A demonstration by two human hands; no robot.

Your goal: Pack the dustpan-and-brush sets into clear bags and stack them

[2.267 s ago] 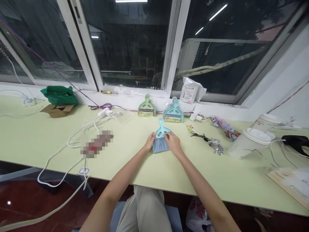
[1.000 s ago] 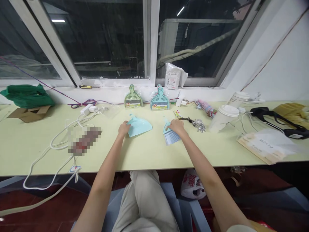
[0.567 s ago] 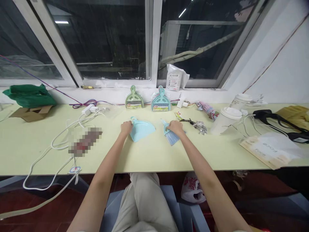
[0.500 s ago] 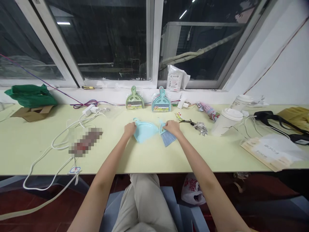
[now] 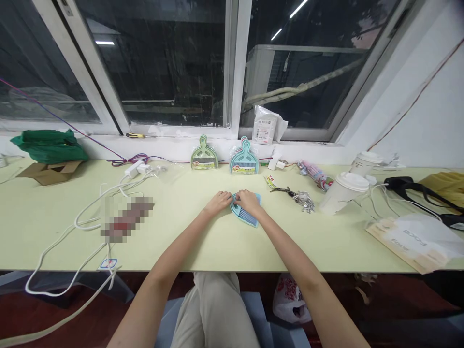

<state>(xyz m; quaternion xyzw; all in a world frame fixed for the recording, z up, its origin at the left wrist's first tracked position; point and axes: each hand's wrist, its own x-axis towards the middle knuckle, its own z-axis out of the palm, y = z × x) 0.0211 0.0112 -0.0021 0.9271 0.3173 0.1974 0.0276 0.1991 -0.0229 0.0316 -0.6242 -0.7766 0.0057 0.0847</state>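
A small brush with blue-grey bristles [image 5: 245,216] lies over a light blue dustpan [image 5: 258,199] near the middle of the table. My right hand [image 5: 247,199] is closed on the brush's handle end and covers part of it. At the dustpan's left end, my left hand [image 5: 220,201] has its fingers pressed together round the handle, which is mostly hidden. Both hands nearly touch. Against the wall behind stand a packed green dustpan set [image 5: 204,154] and packed blue ones [image 5: 244,157].
On the table's right are keys [image 5: 303,201], paper cups [image 5: 344,192], a paper bag [image 5: 413,241] and black glasses [image 5: 402,186]. White cables [image 5: 78,212], a brown box [image 5: 49,174] and a green cloth [image 5: 47,145] lie left.
The dustpan has moved right and turned, and the brush now lies over it instead of beside it. My left hand has moved right, close to my right hand. The view has shifted slightly.
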